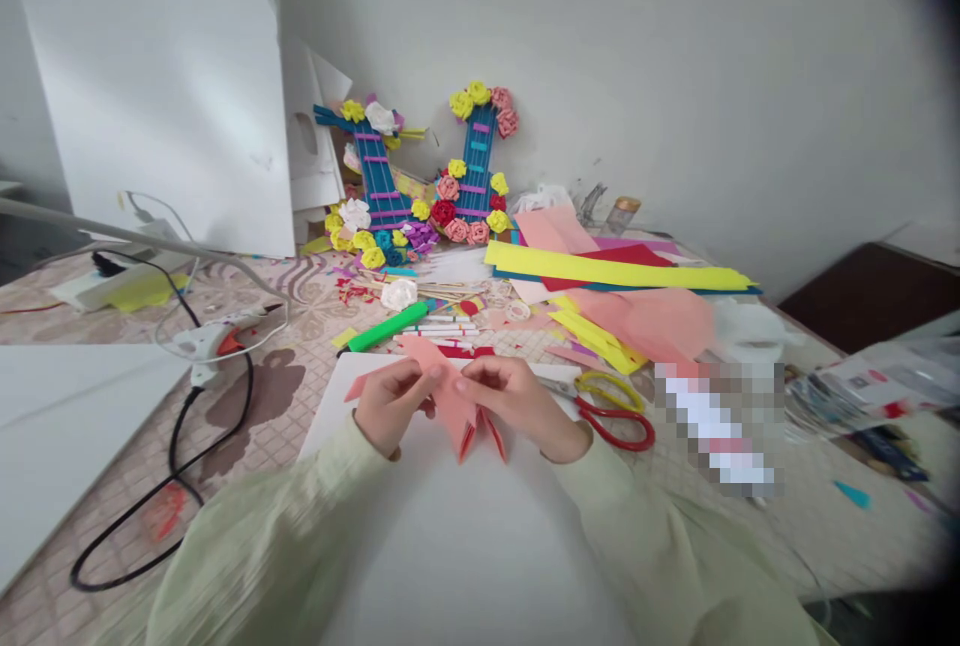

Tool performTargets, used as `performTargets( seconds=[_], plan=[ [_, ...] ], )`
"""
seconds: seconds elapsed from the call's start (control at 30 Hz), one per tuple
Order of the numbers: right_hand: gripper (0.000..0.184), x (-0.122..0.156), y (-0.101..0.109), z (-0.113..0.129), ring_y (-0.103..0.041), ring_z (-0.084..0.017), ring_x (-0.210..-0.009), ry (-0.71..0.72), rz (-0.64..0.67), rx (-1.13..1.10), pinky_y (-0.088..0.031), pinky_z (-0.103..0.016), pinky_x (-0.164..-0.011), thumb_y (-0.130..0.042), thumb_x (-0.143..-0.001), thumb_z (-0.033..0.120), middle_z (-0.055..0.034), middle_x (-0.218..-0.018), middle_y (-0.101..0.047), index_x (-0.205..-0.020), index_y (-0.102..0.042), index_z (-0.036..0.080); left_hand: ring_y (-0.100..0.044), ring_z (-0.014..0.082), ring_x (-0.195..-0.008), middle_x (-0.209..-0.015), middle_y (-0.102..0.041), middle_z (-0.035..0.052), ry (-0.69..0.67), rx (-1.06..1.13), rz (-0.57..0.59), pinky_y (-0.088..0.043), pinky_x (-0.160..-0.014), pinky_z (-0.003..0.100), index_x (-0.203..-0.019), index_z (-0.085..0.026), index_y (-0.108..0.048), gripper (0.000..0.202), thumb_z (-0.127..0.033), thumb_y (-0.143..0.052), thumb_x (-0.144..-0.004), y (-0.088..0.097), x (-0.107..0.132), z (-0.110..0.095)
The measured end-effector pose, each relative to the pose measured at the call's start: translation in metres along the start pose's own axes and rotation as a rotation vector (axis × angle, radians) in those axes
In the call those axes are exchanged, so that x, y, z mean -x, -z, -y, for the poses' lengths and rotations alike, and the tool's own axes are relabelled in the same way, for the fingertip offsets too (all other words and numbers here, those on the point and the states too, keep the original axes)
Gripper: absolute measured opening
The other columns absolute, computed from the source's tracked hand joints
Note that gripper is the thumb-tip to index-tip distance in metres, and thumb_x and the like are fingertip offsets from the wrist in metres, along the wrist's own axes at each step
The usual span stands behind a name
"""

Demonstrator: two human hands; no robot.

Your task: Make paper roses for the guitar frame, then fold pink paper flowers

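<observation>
Both my hands hold a folded piece of pink paper over a white sheet on the table. My left hand pinches its left side with fingers curled. My right hand pinches the right side, thumb on top. The paper's lower folds hang down in points with red edges. Scissors with red and yellow handles lie just right of my right hand.
A green marker and thin sticks lie beyond my hands. Stacked coloured paper sheets sit at the right. Two blue ladder-like crafts with paper roses lean on the wall. A glue gun with a black cable lies left.
</observation>
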State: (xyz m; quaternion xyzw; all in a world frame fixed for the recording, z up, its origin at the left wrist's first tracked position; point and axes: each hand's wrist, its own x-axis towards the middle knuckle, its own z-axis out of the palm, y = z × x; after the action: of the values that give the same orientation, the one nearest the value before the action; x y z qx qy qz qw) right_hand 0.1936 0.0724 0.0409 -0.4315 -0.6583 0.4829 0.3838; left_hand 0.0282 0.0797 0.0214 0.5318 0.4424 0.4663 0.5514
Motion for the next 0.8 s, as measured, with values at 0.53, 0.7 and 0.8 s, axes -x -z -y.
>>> performTargets(
  seconds=[0.53,0.7,0.8],
  plan=[
    [0.018,0.0052,-0.0023,-0.0066,-0.05,-0.01,-0.056,-0.077,0.065,-0.073,-0.039,-0.021,-0.052,-0.061,-0.07,0.031,0.0001,-0.064,-0.056,-0.068,-0.059,0.014,-0.049,0.0083,-0.053,-0.059,-0.051,-0.0011,0.027,0.057,0.046,-0.046,-0.048,0.02,-0.061,-0.011,-0.059,0.026,-0.036,-0.06,-0.068,-0.0061,0.0023,-0.0012],
    [0.019,0.007,-0.0033,-0.0049,-0.053,-0.011,-0.063,-0.063,0.032,-0.086,-0.042,-0.022,-0.056,-0.062,-0.069,0.033,-0.0014,-0.071,-0.058,-0.074,-0.059,0.014,-0.051,0.0094,-0.055,-0.058,-0.05,-0.0014,0.028,0.069,0.046,-0.049,-0.052,0.021,-0.06,-0.012,-0.058,0.027,-0.037,-0.061,-0.066,-0.0071,0.0032,-0.0024],
    [0.02,0.0068,-0.0042,-0.0057,-0.054,-0.012,-0.066,-0.017,-0.012,-0.076,-0.042,-0.022,-0.059,-0.059,-0.073,0.034,-0.0021,-0.073,-0.059,-0.076,-0.059,0.015,-0.051,0.0092,-0.056,-0.061,-0.052,-0.001,0.014,0.061,0.074,-0.048,-0.052,0.021,-0.063,-0.012,-0.06,0.025,-0.036,-0.06,-0.068,-0.007,0.0035,-0.001]
  ],
)
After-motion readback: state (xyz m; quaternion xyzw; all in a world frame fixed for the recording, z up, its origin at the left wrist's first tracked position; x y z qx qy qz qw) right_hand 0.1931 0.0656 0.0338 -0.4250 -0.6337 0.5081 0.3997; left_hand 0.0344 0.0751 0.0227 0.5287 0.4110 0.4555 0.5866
